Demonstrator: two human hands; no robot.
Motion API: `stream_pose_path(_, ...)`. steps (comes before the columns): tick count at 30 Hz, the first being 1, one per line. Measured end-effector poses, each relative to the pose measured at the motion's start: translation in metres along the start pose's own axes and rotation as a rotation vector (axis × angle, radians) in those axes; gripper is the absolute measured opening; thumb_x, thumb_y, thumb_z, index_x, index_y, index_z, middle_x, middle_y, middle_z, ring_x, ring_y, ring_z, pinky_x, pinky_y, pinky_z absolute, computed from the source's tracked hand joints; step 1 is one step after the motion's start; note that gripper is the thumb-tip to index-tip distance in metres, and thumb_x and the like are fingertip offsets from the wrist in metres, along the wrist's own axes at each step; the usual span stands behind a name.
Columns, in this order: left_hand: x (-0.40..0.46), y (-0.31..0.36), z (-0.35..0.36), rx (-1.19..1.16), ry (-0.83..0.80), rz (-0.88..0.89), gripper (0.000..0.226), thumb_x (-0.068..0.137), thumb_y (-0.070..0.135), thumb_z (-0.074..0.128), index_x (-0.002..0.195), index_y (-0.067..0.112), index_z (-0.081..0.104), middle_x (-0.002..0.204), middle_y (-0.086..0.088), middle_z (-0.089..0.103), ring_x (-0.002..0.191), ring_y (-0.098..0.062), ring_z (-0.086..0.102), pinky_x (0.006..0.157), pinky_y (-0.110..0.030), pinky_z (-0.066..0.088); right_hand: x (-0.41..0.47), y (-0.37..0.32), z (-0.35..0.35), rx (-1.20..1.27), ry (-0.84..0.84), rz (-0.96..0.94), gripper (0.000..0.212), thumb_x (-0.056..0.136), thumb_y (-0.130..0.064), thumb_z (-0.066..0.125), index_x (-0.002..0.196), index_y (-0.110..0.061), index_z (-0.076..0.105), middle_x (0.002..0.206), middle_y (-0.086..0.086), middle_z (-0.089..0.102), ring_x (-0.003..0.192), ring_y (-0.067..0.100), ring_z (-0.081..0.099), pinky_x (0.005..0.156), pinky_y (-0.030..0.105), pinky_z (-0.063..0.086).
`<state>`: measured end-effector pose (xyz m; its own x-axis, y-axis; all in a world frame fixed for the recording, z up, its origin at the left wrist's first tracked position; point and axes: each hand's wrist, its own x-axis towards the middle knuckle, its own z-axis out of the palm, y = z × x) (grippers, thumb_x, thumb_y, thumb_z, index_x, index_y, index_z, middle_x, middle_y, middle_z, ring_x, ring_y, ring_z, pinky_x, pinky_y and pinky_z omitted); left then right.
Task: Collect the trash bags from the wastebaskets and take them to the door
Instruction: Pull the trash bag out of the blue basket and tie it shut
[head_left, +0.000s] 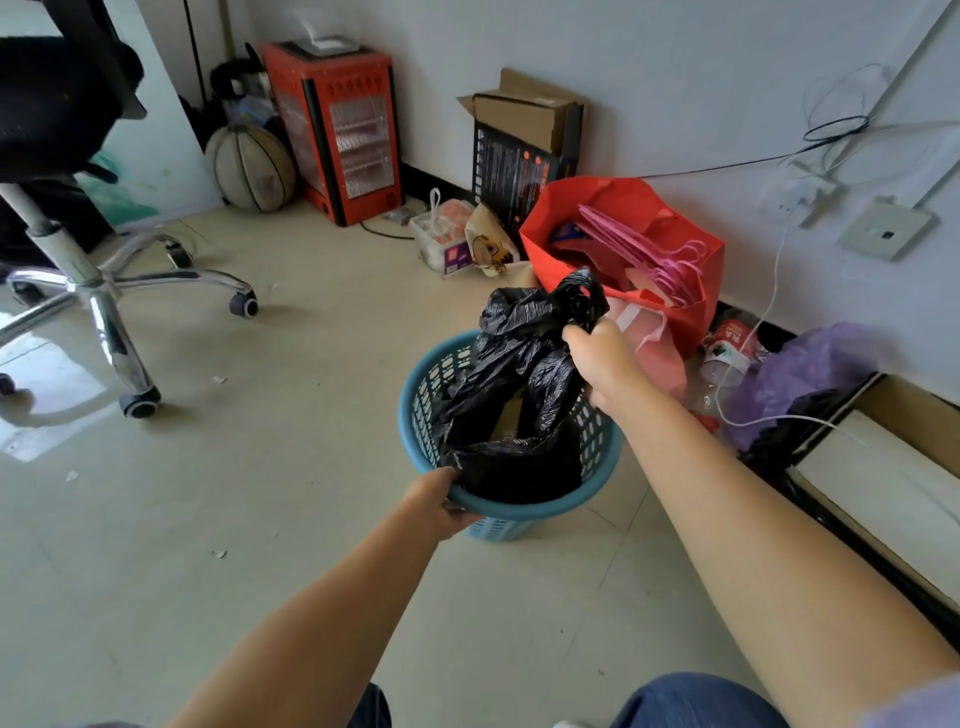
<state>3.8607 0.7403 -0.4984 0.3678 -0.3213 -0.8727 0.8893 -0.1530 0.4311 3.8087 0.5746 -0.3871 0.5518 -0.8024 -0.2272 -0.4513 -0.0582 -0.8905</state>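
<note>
A blue slotted wastebasket (597, 441) stands on the tiled floor at the centre of the head view. A black trash bag (524, 374) sits inside it, its upper part bunched and lifted above the rim. My right hand (605, 358) grips that gathered top at the basket's far right side. My left hand (439, 501) holds the near left rim of the wastebasket, touching the bag's edge. Paper or cardboard shows through the bag's opening.
A red paper bag (691, 306) with pink hangers leans on the wall behind the basket. Further along are a cardboard box (524, 150), an orange heater (337, 130) and a ball (252, 166). An office chair (98, 291) stands left. A purple bag (800, 374) and white cable lie right.
</note>
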Motion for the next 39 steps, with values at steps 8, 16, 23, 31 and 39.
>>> stream_pose_path(8, 0.006, 0.027, -0.017, -0.266, 0.074, 0.002, 0.036, 0.096, 0.008, 0.043, 0.132, 0.004, 0.042, 0.136, -0.015, 0.05, 0.125, -0.03, 0.051, 0.099, -0.046, 0.046, -0.013, -0.048, -0.04, 0.475, 0.223, -0.116, 0.006, 0.079, -0.011, 0.051, 0.077, -0.016, 0.054, 0.079, 0.009, 0.06, 0.079, 0.028, 0.061, 0.077, 0.042, 0.05)
stream_pose_path(16, 0.009, 0.043, -0.046, -0.476, 0.113, 0.045, 0.039, 0.091, 0.006, 0.047, 0.13, 0.01, 0.042, 0.138, -0.008, 0.047, 0.125, -0.025, 0.049, 0.079, -0.035, 0.049, -0.031, -0.084, -0.079, 0.592, 0.317, -0.277, 0.008, 0.077, -0.01, 0.051, 0.073, -0.014, 0.056, 0.071, 0.004, 0.059, 0.072, 0.024, 0.06, 0.071, 0.037, 0.051)
stream_pose_path(23, 0.017, 0.038, -0.058, -0.278, 0.126, 0.184, 0.014, 0.091, 0.005, 0.051, 0.104, 0.004, 0.047, 0.128, -0.01, 0.057, 0.102, -0.023, 0.06, 0.068, -0.025, 0.051, -0.03, -0.02, -0.042, 0.21, 0.235, -0.13, 0.015, 0.083, -0.017, 0.05, 0.095, -0.014, 0.058, 0.093, 0.009, 0.064, 0.09, 0.028, 0.064, 0.083, 0.039, 0.053)
stream_pose_path(31, 0.016, 0.03, -0.066, -0.221, 0.087, 0.214, 0.018, 0.092, 0.011, 0.051, 0.106, 0.005, 0.041, 0.127, -0.02, 0.056, 0.076, -0.023, 0.06, 0.06, -0.029, 0.057, -0.034, 0.086, -0.019, -0.276, 0.047, 0.144, 0.026, 0.096, -0.017, 0.041, 0.07, -0.015, 0.037, 0.065, 0.0, 0.034, 0.059, 0.017, 0.035, 0.053, 0.029, 0.026)
stream_pose_path(39, 0.007, 0.008, -0.044, -0.253, 0.024, 0.213, 0.055, 0.095, 0.034, 0.052, 0.141, 0.012, 0.032, 0.147, -0.018, 0.036, 0.121, -0.033, 0.053, 0.093, -0.041, 0.05, -0.05, 0.116, -0.022, -0.249, -0.07, 0.254, 0.028, 0.096, -0.019, 0.041, 0.071, -0.013, 0.03, 0.06, 0.001, 0.025, 0.052, 0.016, 0.026, 0.054, 0.03, 0.02)
